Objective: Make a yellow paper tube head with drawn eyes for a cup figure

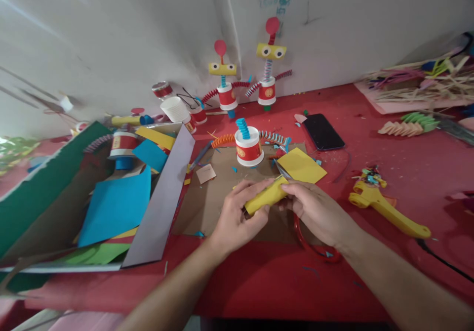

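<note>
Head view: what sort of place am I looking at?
Probably a papercraft workspace: eyed paper-cup figures stand near the wall, an open box holds coloured sheets, and the left hand and right hand hold a rolled yellow piece.

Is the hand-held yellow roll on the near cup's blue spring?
No, the left hand and right hand hold the yellow roll apart from the blue spring.
</note>
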Demonstrator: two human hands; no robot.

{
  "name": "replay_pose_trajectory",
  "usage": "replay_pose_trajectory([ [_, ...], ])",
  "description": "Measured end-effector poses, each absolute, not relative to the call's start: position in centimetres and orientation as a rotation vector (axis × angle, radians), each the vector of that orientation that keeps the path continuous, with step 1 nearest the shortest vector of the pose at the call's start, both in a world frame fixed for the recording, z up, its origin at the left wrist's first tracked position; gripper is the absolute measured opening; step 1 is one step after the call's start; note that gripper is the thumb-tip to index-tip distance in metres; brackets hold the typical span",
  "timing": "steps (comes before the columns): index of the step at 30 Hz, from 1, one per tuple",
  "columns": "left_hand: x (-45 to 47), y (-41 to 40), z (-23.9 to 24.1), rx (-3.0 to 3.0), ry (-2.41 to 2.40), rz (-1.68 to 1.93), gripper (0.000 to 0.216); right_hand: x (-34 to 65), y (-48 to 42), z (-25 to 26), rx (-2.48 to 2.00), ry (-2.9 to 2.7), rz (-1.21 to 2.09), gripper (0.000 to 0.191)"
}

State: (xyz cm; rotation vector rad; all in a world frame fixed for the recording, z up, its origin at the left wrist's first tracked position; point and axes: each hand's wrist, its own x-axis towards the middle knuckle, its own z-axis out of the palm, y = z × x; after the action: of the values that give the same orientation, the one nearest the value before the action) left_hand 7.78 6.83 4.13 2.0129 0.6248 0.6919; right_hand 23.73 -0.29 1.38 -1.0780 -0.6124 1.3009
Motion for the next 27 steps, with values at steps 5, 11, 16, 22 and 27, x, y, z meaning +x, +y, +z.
replay_pose_trajectory([
  [5, 7.7, 6.8, 4.0, 2.084, 0.583, 0.748, 0.047, 23.7, -0.2, 1.5, -1.089, -0.634, 1.292, 0.013],
  [11, 7.6, 6.7, 4.0, 2.042, 0.592, 0.727, 0.046, 24.0, -0.2, 1.0, -1.134, -0.636, 1.285, 0.012],
  [16, 7.8, 6.6, 3.6, 1.424, 0.699, 0.623, 0.055, 23.7, -0.1, 2.1, -1.130, -0.593, 1.296, 0.014],
  [22, 7.8, 6.9, 3.0, 1.089, 0.659, 0.613, 0.031, 22.9, -0.1, 3.0, -1.120, -0.587, 1.358, 0.019],
  [27, 7.7, 7.0, 3.2, 1.087, 0.664, 0.636, 0.027, 22.9, -0.1, 2.7, -1.143, -0.540, 1.366, 0.018],
])
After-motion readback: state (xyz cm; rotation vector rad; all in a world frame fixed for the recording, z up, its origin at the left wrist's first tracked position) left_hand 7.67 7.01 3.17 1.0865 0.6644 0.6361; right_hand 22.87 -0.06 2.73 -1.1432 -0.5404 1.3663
